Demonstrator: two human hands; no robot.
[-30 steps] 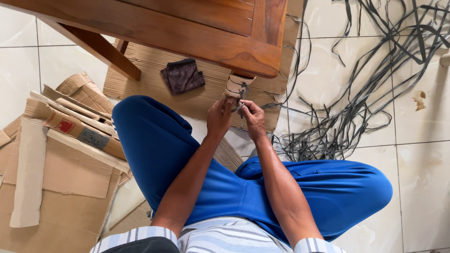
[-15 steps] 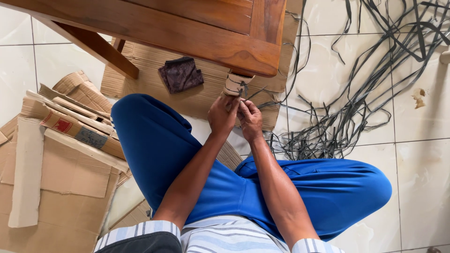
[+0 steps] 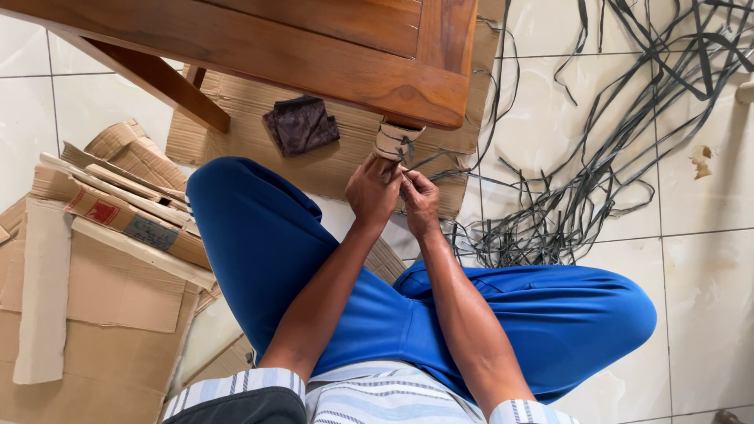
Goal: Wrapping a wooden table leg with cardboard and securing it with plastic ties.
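Grey strap (image 3: pixel 410 161) between both hands, at wrapped leg (image 3: pixel 393 141).

Bright blue trousers (image 3: pixel 330 298) are worn. A shirt (image 3: pixel 369 396) striped in pale blue, white and grey is seen, its short sleeves ending well back from the fingers; both forearms are bare.

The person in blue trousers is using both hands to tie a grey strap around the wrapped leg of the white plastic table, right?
Not quite: the table is brown wood, not white plastic, as the head view shows. The rest holds: the left hand and right hand work a grey strap at the cardboard-wrapped table leg, above blue trousers.
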